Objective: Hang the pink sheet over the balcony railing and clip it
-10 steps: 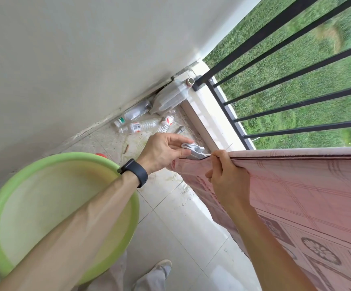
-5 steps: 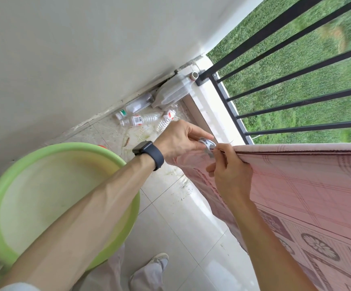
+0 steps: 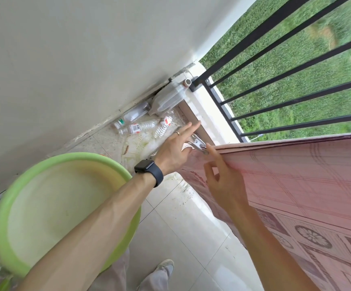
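Pink sheet [image 3: 296, 175] in right hand [image 3: 226, 183]'s grip, beside clip [image 3: 198, 144].

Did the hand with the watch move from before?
Yes. The left hand shifted toward the white ledge, away from the bottles, and its fingers, curled before, are now straight.

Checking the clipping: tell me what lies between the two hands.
A metal clip at the sheet edge lies between the left hand and right hand, seen in the head view.
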`<state>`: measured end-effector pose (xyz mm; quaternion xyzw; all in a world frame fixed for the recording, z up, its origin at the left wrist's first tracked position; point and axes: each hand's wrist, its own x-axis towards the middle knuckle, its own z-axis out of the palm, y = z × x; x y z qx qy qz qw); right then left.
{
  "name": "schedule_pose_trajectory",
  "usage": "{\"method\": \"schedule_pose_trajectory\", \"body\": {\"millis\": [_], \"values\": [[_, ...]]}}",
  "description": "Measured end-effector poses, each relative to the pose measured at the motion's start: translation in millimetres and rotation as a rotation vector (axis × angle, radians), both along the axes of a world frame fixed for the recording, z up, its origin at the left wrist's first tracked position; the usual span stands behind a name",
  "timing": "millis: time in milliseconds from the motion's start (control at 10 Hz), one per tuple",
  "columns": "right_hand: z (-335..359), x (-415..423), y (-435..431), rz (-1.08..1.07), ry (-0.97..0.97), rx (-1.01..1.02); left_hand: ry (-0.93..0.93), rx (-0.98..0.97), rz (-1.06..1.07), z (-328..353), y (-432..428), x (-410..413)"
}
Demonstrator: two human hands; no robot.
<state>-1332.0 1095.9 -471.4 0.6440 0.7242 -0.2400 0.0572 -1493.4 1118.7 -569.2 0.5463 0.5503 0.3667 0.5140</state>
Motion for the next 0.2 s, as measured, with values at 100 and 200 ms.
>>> {"method": "schedule_pose_trajectory", "body": {"millis": [100,200], "values": [[16,9,-15,0.042,-0.063,0.014,0.14,0.015,0.057,19,-14,-3],[34,19,-26,0.029,-0.085,0.023,0.499,0.025,0.033,30,-50,2]]}}
